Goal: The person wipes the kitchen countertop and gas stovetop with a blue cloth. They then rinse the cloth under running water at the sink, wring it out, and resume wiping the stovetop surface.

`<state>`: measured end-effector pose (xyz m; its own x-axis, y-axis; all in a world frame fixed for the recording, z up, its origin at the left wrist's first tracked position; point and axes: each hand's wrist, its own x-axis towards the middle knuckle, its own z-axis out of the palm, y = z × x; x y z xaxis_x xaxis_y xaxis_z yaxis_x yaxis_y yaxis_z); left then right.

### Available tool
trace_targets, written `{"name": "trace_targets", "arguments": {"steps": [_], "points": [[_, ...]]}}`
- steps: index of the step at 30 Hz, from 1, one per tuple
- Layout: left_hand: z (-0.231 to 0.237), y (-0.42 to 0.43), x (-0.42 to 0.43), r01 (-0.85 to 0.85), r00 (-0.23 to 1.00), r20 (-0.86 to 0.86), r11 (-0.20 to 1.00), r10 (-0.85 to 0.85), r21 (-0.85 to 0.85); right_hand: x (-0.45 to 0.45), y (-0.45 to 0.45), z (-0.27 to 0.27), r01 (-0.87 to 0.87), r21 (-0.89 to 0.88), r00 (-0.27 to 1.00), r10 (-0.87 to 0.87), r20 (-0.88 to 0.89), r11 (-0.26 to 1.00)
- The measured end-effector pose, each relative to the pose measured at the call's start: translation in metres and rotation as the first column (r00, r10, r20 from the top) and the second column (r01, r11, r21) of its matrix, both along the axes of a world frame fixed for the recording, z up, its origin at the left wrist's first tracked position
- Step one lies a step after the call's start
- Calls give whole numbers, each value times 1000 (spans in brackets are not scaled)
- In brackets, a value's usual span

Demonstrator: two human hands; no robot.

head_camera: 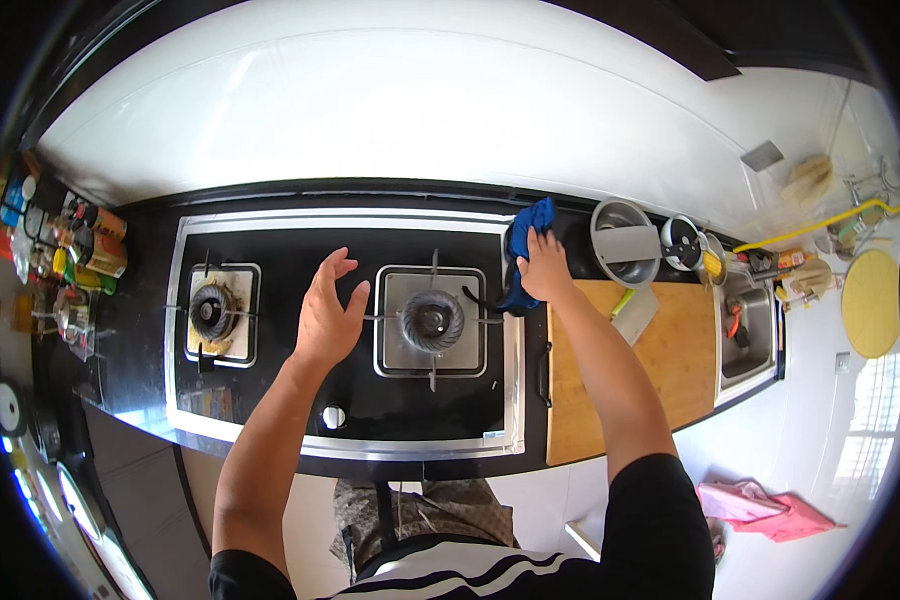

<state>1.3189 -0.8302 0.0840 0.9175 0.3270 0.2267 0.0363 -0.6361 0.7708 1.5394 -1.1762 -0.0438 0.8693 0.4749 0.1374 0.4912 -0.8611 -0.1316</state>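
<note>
My right hand [546, 264] lies on a bunched blue cloth [523, 238] at the right rim of the black gas hob [300, 405]; whether its fingers grip the cloth cannot be told. A dark strap trails from the cloth over the edge of the right burner plate. My left hand [331, 309] is above the middle of the hob, fingers apart and holding nothing. To its right is the right burner [432, 321], on a square metal plate. The left burner [213, 313] stands on a plate with yellowish stains. A round knob [334, 417] sits near the hob's front edge.
Right of the hob lies a wooden board [637, 390] with a green-handled knife [636, 315]. Behind it, a cleaver [626, 245] rests across a metal bowl [630, 210]. The sink [757, 345] is farther right. Bottles and packets [101, 240] crowd the left end.
</note>
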Motion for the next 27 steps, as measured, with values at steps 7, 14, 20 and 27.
{"name": "trace_targets", "arguments": {"steps": [7, 14, 20, 27], "points": [[-13, 35, -42, -116, 993, 1, 993, 116, 5, 44, 57, 41, -398, 105, 911, 406, -73, 911], [-19, 54, -65, -172, 985, 0, 983, 172, -67, 85, 113, 65, -515, -46, 832, 487, -265, 856], [-11, 82, -86, -238, 971, -27, 956, 237, -174, 73, 187, 72, -525, -38, 783, 465, -413, 850], [-8, 133, -98, -271, 962, -10, 956, 272, -110, 48, 290, 77, -628, -23, 705, 556, -440, 778]]}}
